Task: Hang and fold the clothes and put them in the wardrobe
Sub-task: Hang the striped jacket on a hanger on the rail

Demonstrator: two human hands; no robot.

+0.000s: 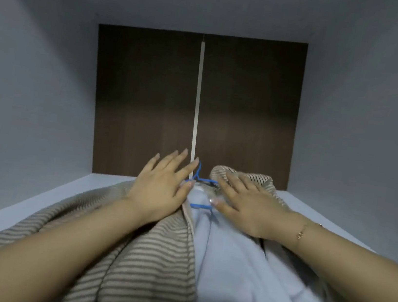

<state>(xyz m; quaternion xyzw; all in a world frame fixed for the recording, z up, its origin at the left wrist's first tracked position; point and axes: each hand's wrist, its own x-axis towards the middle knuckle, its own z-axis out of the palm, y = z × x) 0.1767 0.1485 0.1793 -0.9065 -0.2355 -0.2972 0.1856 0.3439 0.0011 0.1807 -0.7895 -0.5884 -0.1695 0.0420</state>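
Head view: a striped garment (142,258) with a pale blue garment (239,271) inside it lies on the white surface (101,183), collar toward the far edge, on a blue hanger (200,176). The left hand (162,184) and right hand (241,203) rest flat on the shoulders, fingers straight, grasping nothing. The step in hand appears to be seating the clothes on the hanger. Next, judged: grasp the hook and lift toward the brown wardrobe (150,92).
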